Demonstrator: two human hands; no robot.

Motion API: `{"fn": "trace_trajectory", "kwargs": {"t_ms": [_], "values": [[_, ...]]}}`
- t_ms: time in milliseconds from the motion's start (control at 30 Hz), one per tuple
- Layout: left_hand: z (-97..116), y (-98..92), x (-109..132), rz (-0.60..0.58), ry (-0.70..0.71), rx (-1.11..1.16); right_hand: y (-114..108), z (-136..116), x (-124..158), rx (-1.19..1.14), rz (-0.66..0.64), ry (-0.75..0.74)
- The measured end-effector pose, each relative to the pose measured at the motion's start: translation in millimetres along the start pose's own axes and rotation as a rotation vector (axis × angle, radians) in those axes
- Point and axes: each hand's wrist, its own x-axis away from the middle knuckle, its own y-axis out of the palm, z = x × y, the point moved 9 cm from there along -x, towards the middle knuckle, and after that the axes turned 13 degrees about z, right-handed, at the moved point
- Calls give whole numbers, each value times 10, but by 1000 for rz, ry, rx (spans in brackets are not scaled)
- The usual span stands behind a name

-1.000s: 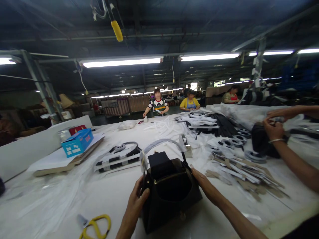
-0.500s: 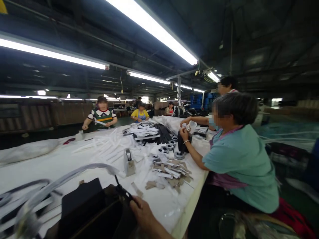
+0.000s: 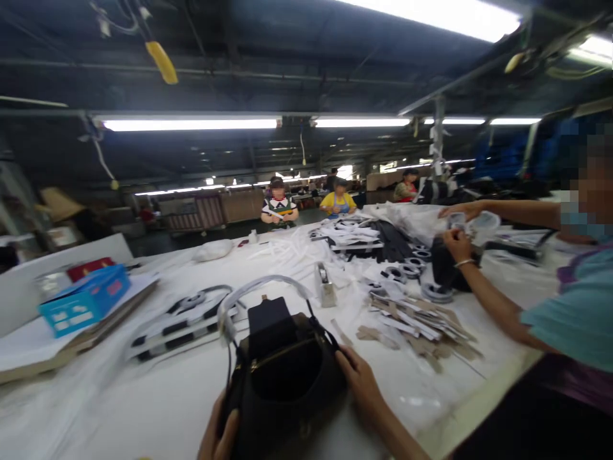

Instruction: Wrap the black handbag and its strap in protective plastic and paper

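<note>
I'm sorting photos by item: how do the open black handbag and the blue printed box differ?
The open black handbag has an arched, wrapped handle; the blue printed box shows none. The handbag appears larger than the box. The left hand and right hand hold the handbag; no hand touches the box.

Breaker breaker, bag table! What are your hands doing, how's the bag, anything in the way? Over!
Left hand and right hand: holding black bag by its sides. Bag open, handle arching up. Tape dispenser beyond bag, not between hands.

Black bag between left grip and right grip
</note>
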Motion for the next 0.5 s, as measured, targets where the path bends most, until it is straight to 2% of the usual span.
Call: {"fn": "trace_trajectory", "kwargs": {"t_ms": [133, 333, 500], "values": [[-100, -24, -11, -18, -81, -15, -39, 46, -18, 29, 11, 21], [-141, -32, -8, 32, -59, -8, -80, 49, -9, 51, 37, 23], [-221, -1, -9, -45, -66, -19, -85, 10, 4, 66, 34, 31]]}}
